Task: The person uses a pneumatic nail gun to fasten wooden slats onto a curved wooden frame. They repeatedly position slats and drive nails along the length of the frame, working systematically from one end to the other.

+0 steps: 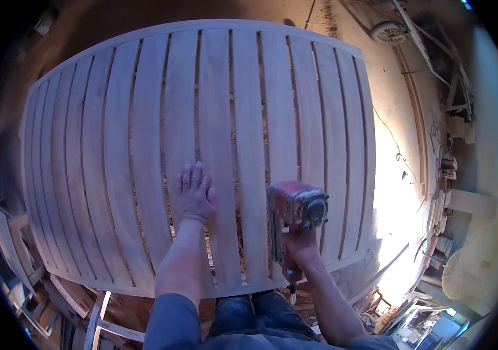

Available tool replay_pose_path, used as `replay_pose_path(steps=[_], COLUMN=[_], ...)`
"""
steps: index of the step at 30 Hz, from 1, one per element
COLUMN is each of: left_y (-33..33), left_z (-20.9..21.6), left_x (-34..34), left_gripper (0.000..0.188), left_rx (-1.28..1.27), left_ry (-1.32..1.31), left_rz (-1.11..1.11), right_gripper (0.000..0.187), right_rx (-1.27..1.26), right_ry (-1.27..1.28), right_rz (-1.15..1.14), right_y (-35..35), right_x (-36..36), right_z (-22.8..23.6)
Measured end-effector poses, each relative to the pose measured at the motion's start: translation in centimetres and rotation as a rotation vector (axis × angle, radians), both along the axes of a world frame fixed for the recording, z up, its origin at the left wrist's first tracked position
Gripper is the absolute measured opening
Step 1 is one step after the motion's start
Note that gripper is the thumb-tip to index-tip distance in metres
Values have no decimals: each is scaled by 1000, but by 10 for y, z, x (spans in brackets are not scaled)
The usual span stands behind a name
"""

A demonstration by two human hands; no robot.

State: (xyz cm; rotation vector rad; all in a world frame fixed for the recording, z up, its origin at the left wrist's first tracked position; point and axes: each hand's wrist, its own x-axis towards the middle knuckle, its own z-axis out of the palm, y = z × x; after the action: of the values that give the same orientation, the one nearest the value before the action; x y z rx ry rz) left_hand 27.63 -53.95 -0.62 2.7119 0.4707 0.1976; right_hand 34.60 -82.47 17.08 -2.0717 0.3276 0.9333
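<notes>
Left hand [195, 195] flat, fingers slightly spread, grasping nothing, palm down on slatted panel [215, 116]. Right hand [301, 249] wrapped round red nail gun [299, 203], above panel's near part.

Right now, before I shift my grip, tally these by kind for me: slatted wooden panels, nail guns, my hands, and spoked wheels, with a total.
Slatted wooden panel: 1
Nail gun: 1
Hands: 2, left hand flat on the panel, right hand gripping the nail gun
Spoked wheel: 1
Total: 5
</notes>
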Motion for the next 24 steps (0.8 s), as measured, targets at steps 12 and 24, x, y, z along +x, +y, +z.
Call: replay_pose_path(steps=[12, 24], left_y=[-25, -176], left_z=[-13, 13], left_x=[12, 102], left_gripper=[67, 73], left_rx=[86, 68], left_ry=[91, 172], left_rz=[107, 253], right_gripper=[34, 38], right_rx=[107, 425], right_ry=[97, 200], right_rz=[-252, -451], right_y=[-137, -149], right_x=[-92, 45], right_z=[13, 3])
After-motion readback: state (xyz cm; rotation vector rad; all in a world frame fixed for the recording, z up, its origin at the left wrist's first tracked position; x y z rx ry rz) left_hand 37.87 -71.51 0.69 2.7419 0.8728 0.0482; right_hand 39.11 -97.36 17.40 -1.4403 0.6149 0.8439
